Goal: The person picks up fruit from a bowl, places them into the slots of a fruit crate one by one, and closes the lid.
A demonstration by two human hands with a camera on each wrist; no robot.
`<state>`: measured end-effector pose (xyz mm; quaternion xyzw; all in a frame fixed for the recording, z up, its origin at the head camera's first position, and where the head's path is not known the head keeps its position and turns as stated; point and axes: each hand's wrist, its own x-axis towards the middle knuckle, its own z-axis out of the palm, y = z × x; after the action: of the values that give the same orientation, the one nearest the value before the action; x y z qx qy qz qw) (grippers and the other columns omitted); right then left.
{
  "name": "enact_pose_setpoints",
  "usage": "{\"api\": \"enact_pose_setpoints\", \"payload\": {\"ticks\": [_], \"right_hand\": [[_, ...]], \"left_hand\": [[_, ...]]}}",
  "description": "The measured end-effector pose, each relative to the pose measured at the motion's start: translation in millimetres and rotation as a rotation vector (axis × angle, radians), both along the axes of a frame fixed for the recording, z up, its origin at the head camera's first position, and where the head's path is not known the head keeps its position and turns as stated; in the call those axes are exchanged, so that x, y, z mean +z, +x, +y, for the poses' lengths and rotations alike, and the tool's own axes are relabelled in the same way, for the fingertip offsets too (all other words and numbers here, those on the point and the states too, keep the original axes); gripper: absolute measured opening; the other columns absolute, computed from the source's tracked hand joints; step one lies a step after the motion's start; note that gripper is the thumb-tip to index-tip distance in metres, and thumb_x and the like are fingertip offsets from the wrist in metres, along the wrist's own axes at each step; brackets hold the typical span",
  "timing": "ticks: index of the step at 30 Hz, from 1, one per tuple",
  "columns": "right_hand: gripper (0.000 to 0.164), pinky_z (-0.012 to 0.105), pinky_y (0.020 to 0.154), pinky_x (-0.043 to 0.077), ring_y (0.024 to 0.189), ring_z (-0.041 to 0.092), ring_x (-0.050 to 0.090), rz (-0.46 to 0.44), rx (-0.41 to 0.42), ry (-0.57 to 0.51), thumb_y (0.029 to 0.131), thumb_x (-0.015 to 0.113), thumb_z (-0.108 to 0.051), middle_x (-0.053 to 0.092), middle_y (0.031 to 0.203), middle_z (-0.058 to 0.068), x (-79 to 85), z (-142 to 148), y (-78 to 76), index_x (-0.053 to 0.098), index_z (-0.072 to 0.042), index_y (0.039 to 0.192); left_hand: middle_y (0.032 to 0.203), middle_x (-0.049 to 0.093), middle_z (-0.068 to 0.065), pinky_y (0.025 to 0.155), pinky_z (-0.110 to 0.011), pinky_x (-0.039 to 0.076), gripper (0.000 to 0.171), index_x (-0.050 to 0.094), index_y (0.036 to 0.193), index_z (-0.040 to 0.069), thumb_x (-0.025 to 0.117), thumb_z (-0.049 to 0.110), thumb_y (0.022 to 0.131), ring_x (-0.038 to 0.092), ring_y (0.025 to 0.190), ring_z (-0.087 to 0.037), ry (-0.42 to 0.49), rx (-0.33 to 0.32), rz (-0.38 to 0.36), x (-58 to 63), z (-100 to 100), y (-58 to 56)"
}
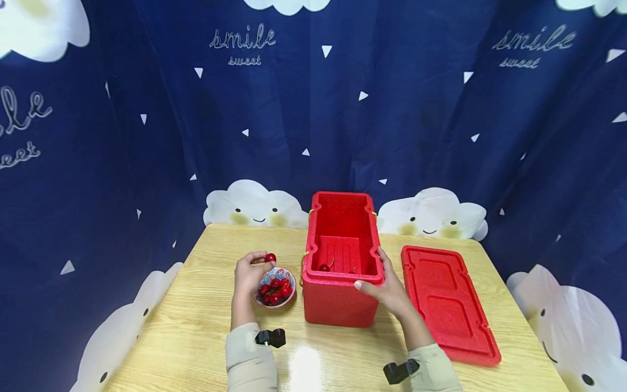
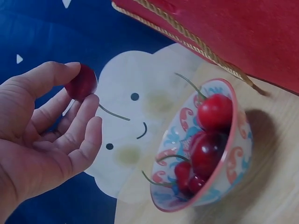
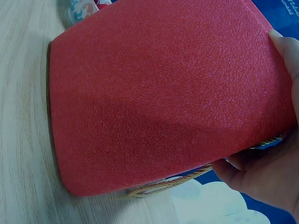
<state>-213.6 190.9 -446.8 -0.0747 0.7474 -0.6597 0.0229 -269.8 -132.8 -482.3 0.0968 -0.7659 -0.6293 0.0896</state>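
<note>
Between thumb and fingertips, my left hand (image 1: pixel 248 275) pinches a dark red cherry (image 2: pixel 81 83) whose thin stem hangs free. The cherry is held above the table, at the far left side of a patterned bowl (image 2: pixel 238 154) with several cherries (image 2: pixel 210 151) in it. To the bowl's right stands a red foam box (image 1: pixel 340 299), its top uncovered. My right hand (image 1: pixel 389 288) grips the box's near right corner, thumb on the front rim and fingers along the side. Inside the box, a cherry (image 1: pixel 324 267) with a stem lies on the floor; another is partly hidden by the front rim.
A red foam lid (image 1: pixel 448 305) lies flat on the wooden table (image 1: pixel 196 326), right of the box. Gold rope (image 2: pixel 201 44) hangs at the box's sides. A dark blue curtain (image 1: pixel 274 109) with clouds stands behind the table and at both sides.
</note>
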Motion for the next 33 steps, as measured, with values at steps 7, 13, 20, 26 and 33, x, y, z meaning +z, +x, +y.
{"api": "enact_pose_setpoints", "payload": {"ticks": [7,13,20,26,33], "right_hand": [[0.101,0.041,0.089,0.045,0.125,0.036,0.034,-0.001,0.003,0.011,0.074,0.074,-0.011,0.026,0.145,0.017,-9.2,2,-4.7,0.006,-0.011,0.149],[0.101,0.037,0.087,0.046,0.124,0.033,0.036,0.036,-0.009,0.039,0.074,0.076,-0.016,0.028,0.145,0.011,-29.1,5,-12.7,0.009,-0.018,0.149],[0.1,0.038,0.088,0.045,0.125,0.037,0.036,0.047,-0.02,0.065,0.074,0.076,-0.018,0.029,0.145,0.014,-28.1,6,-11.6,0.009,-0.017,0.149],[0.102,0.041,0.088,0.046,0.125,0.036,0.035,0.031,-0.018,0.055,0.073,0.077,-0.018,0.028,0.145,0.012,-29.5,6,-13.3,0.009,-0.02,0.149],[0.104,0.04,0.084,0.048,0.125,0.033,0.035,0.011,-0.02,0.062,0.072,0.078,-0.018,0.029,0.143,0.011,-23.9,4,-11.7,0.008,-0.02,0.149]], "left_hand": [[0.1,0.062,-0.015,0.069,-0.029,0.048,0.035,0.064,0.108,0.0,0.074,0.004,0.074,0.057,0.085,-0.024,-0.02,-0.049,-0.016,9.7,0,-2.5],[0.103,0.059,-0.017,0.071,-0.037,0.052,0.036,0.062,0.109,-0.001,0.072,-0.002,0.074,0.059,0.083,-0.022,0.04,-0.115,-0.024,23.1,1,-4.2],[0.102,0.058,-0.015,0.073,-0.039,0.051,0.036,0.06,0.108,0.001,0.073,-0.001,0.074,0.06,0.084,-0.022,0.061,-0.174,-0.04,37.5,4,-8.9],[0.101,0.059,-0.015,0.071,-0.038,0.051,0.038,0.061,0.108,0.001,0.074,-0.002,0.073,0.06,0.083,-0.021,0.025,-0.231,-0.029,48.0,8,-15.0],[0.105,0.061,-0.017,0.073,-0.037,0.052,0.039,0.061,0.111,-0.001,0.074,-0.001,0.074,0.06,0.084,-0.022,-0.013,-0.333,-0.006,65.1,15,-25.0]]}}
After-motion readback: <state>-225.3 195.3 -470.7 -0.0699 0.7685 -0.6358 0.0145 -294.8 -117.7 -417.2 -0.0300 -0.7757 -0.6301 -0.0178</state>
